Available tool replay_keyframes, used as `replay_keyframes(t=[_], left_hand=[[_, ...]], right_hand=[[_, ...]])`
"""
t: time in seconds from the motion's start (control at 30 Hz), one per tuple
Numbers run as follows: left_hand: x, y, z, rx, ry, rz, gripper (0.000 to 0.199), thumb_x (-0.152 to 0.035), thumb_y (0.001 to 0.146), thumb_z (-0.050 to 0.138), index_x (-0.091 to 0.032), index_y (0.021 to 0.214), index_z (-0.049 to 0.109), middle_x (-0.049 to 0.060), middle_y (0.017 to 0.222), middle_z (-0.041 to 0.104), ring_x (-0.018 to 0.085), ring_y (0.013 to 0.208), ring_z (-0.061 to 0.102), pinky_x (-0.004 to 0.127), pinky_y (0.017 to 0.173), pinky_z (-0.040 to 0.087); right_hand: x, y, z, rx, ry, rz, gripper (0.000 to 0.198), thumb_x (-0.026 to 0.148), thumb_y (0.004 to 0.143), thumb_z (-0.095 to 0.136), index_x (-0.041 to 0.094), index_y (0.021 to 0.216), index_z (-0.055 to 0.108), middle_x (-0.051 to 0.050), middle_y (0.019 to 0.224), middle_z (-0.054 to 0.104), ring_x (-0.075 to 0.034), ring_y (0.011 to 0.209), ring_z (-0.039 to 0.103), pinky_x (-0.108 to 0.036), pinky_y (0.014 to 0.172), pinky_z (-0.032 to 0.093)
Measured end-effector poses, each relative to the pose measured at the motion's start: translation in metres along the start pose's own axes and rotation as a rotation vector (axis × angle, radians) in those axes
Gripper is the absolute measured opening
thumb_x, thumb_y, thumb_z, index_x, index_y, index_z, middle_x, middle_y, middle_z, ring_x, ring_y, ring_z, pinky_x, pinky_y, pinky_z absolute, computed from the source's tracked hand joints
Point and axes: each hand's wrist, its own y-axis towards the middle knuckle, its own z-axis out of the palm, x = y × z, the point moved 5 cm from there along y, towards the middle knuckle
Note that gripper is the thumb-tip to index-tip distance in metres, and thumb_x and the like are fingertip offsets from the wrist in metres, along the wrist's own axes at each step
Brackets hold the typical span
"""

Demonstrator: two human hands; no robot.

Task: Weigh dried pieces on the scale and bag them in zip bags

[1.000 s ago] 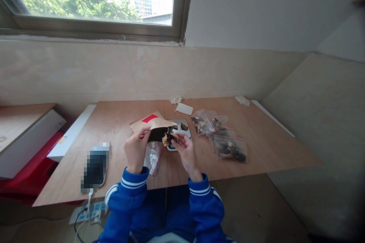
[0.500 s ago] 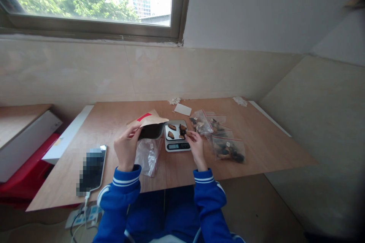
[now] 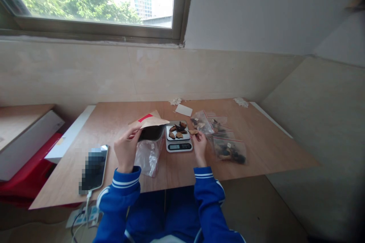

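1. Presently, left hand (image 3: 126,150) raised above the near-centre of the wooden table (image 3: 268,148), fingers pinched on the edge of a kraft paper pouch (image 3: 148,125) with a red label. Pouch is held off the table, its dark open mouth turned toward the right.
2. Right hand (image 3: 199,145) just right of the digital kitchen scale (image 3: 179,141), fingertips closed on a small tan dried piece (image 3: 194,132) at the scale's right edge. Cannot tell whether the piece touches the platform.
3. Scale sits at table centre between the two hands, display facing near. Several dark and tan dried pieces (image 3: 177,129) lie on its platform.
4. Empty clear plastic bag (image 3: 146,155) lies crumpled on the table below the pouch, just left of the scale.
5. Right of the scale: a cluster of filled zip bags (image 3: 225,142), red seal strips, dark dried contents; nearest one lies beside the right hand, not touching it.
6. Far side of the table: a white card (image 3: 184,109), and two small white crumpled scraps (image 3: 175,101) near the wall.
7. Left near part of the table: a phone (image 3: 94,169) lying flat, cable running off the near edge to a power strip (image 3: 84,218) on the floor.
8. Both wrists in blue sleeves (image 3: 205,186) with white stripes.
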Motion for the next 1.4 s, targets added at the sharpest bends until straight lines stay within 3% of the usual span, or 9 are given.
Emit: replay_keyframes(t=[0.1, 0.27, 0.53, 0.73, 0.87, 1.0, 1.4], left_hand=[[-0.001, -0.001, 0.001, 0.002, 0.004, 0.013, 0.026, -0.047, 0.080, 0.063, -0.026, 0.088, 0.075, -0.001, 0.070, 0.072, 0.017, 0.068, 0.069, 0.023, 0.063, 0.046], [-0.001, -0.002, 0.002, 0.020, 0.011, 0.013, 0.025, -0.046, 0.080, 0.062, -0.027, 0.090, 0.075, -0.001, 0.071, 0.072, 0.017, 0.069, 0.069, 0.024, 0.064, 0.047], [0.001, -0.003, -0.001, 0.014, 0.002, 0.006, 0.026, -0.046, 0.080, 0.061, -0.027, 0.092, 0.075, -0.001, 0.074, 0.073, 0.017, 0.070, 0.069, 0.024, 0.065, 0.047], [0.002, -0.003, -0.001, 0.018, -0.010, 0.009, 0.027, -0.047, 0.080, 0.061, -0.026, 0.092, 0.075, -0.001, 0.075, 0.073, 0.017, 0.069, 0.069, 0.024, 0.064, 0.047], [0.002, -0.004, -0.001, 0.016, -0.001, 0.002, 0.026, -0.046, 0.080, 0.061, -0.026, 0.091, 0.075, -0.001, 0.074, 0.073, 0.017, 0.070, 0.069, 0.024, 0.064, 0.047], [0.002, -0.004, -0.002, 0.002, 0.004, 0.012, 0.026, -0.044, 0.081, 0.060, -0.025, 0.090, 0.075, 0.000, 0.073, 0.073, 0.017, 0.068, 0.069, 0.024, 0.063, 0.047], [0.004, -0.004, -0.004, -0.012, 0.009, 0.010, 0.025, -0.045, 0.080, 0.062, -0.026, 0.091, 0.075, -0.001, 0.074, 0.073, 0.017, 0.069, 0.069, 0.024, 0.064, 0.047]], right_hand=[[-0.007, 0.000, -0.015, -0.075, 0.012, 0.027, 0.045, 0.041, 0.062, 0.069, 0.016, 0.097, 0.054, -0.011, 0.089, 0.068, -0.020, 0.071, 0.065, -0.038, 0.069, 0.054], [-0.007, -0.006, -0.024, -0.079, -0.043, 0.034, 0.045, 0.042, 0.067, 0.062, 0.018, 0.103, 0.049, -0.009, 0.094, 0.066, -0.013, 0.057, 0.059, -0.029, 0.054, 0.050], [-0.018, -0.021, -0.034, -0.057, -0.156, 0.069, 0.043, 0.043, 0.073, 0.054, 0.018, 0.108, 0.050, -0.010, 0.098, 0.064, -0.012, 0.055, 0.058, -0.025, 0.047, 0.047], [-0.023, -0.027, -0.037, -0.028, -0.115, 0.123, 0.044, 0.042, 0.072, 0.058, 0.017, 0.109, 0.054, -0.007, 0.085, 0.067, -0.016, 0.057, 0.061, -0.030, 0.052, 0.051], [-0.013, -0.026, -0.032, -0.013, -0.125, 0.135, 0.050, 0.051, 0.076, 0.055, 0.015, 0.110, 0.057, -0.011, 0.095, 0.068, -0.018, 0.062, 0.063, -0.031, 0.056, 0.052], [0.003, -0.020, -0.018, 0.076, -0.196, 0.029, 0.050, 0.055, 0.081, 0.049, 0.014, 0.106, 0.064, -0.015, 0.105, 0.068, -0.019, 0.068, 0.064, -0.033, 0.064, 0.053], [0.017, -0.003, 0.000, 0.242, -0.337, -0.174, 0.032, 0.035, 0.078, 0.058, 0.014, 0.100, 0.068, -0.011, 0.098, 0.069, -0.020, 0.078, 0.062, -0.035, 0.074, 0.051]])
